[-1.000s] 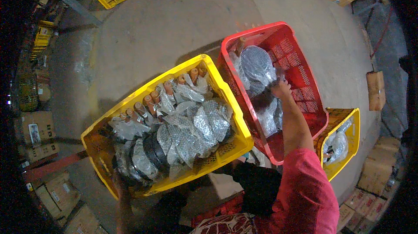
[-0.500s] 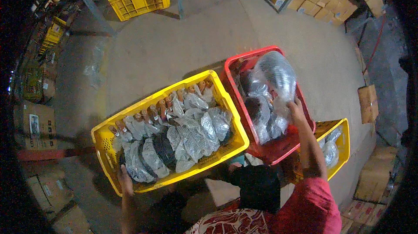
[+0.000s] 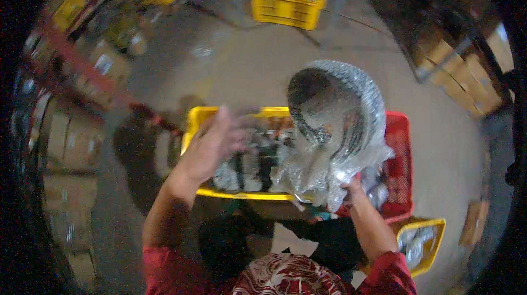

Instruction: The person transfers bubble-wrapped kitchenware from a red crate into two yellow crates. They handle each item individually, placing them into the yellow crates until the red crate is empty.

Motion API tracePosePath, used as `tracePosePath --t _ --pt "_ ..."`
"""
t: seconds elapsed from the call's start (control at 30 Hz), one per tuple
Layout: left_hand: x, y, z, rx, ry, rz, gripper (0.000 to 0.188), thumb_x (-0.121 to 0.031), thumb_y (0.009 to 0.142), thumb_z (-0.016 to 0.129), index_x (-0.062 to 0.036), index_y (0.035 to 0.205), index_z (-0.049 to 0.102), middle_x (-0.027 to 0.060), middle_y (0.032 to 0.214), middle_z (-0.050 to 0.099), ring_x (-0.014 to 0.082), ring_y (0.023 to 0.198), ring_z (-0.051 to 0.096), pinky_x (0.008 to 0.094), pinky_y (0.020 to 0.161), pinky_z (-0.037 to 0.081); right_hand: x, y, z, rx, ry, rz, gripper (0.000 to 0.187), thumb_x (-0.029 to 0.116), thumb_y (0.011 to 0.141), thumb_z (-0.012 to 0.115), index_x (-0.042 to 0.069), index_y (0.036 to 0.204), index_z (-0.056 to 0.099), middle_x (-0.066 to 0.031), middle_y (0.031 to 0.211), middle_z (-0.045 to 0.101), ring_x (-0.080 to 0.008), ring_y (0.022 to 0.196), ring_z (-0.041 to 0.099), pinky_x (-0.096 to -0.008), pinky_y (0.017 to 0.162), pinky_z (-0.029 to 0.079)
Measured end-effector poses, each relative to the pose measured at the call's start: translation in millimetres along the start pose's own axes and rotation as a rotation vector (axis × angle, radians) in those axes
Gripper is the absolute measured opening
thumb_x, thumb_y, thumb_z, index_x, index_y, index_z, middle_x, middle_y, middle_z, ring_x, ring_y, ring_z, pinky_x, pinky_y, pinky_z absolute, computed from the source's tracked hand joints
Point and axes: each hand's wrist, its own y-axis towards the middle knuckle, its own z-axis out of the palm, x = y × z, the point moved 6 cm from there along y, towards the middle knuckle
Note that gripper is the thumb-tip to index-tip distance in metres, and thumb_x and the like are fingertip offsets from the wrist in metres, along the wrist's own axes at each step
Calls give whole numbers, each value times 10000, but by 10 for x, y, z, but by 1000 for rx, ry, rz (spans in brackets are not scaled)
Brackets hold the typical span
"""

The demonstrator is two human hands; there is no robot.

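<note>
My right hand point(image 3: 351, 188) grips the lower edge of a bubble-wrapped round dark part point(image 3: 332, 125) and holds it up in front of me. Raised just left of that part is my left hand point(image 3: 211, 144), its fingers spread and nothing in it. Below the hands stands a yellow crate point(image 3: 200, 114) filled with several more bubble-wrapped parts. A red crate point(image 3: 398, 155) sits to its right, mostly hidden behind the lifted part.
A smaller yellow crate point(image 3: 422, 243) with a wrapped part is at lower right. Another yellow crate point(image 3: 288, 4) stands far back on the concrete floor. Cardboard boxes point(image 3: 455, 59) line the right side and shelves with boxes point(image 3: 66, 130) the left.
My right hand has lifted a wrapped part out of the red crate and up toward the camera. My left hand left the yellow crate's corner and rose beside it.
</note>
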Motion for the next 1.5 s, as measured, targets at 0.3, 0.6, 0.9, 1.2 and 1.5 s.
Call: tracePosePath --t 0.3,0.6,0.9,1.2,1.5 --pt "-568 -442 -693 -480 0 -38 410 -262 948 637 35 1225 577 93 1114 665 207 960 654 325 859 525 78 738 2623 841 -715 -550 545 143 846 664 10 1342 480 -194 1250 626 -330 1197 576 -423 1064 417" --pt "35 -780 -1800 -623 50 -67 391 -227 966 608 3 1278 552 81 1085 668 182 940 650 343 831 535 -579 1394 2712 456 -1368 -715 677 185 714 705 85 1356 514 -205 1336 552 -404 1147 587 -481 983 486" --pt "1423 -939 -2724 -620 357 -331 422 -269 962 620 9 1272 557 64 1125 648 173 944 612 323 868 490 -1034 1343 3176 563 -1716 -862 549 236 853 579 99 1382 522 -123 1529 384 -343 1385 370 -575 1119 237" --pt "1255 -906 -2704 -522 435 -168 810 -302 789 794 8 1422 394 138 1292 578 249 1138 576 382 991 455 -1164 1407 3125 461 -1807 -1051 455 180 947 440 132 1395 498 -89 1501 404 -318 1375 373 -552 1112 271" --pt "1292 -782 -2445 -633 672 -43 1007 -263 611 909 18 1411 366 190 1361 513 295 1263 498 414 1072 392 -1001 1897 3472 442 -1677 -766 510 297 892 555 159 1377 475 -68 1426 432 -279 1322 399 -517 996 443"
